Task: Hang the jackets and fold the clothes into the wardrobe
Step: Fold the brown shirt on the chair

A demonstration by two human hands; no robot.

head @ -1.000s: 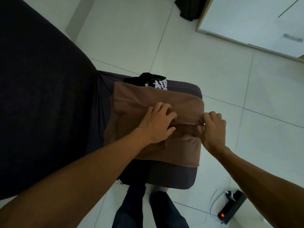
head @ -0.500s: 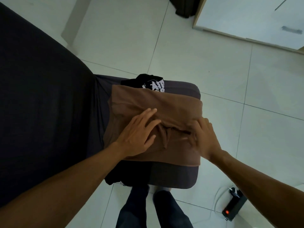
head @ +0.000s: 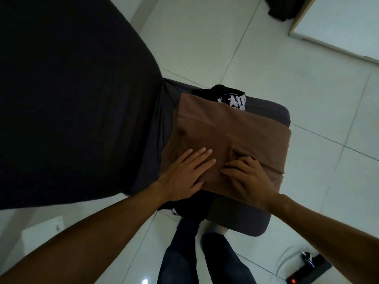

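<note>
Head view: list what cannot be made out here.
- Black printed garment: mostly hidden under the brown garment; its print is unreadable.
- Brown garment's type: hidden by its folds, the left hand and the right hand.
- Wardrobe: cut off by the top-right edge; its interior is unseen.

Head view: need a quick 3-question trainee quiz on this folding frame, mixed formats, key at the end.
1. True or false: the left hand lies flat, fingers straight, on the brown garment.
2. What pokes out from under the far edge of the brown garment? A) a black garment with white print B) a hanger C) a red towel
3. Fill in: the right hand's fingers are ____ into the brown fabric.

Key
1. True.
2. A. It lies on the dark grey seat.
3. Curled; they bunch a fold near the front edge.
</note>
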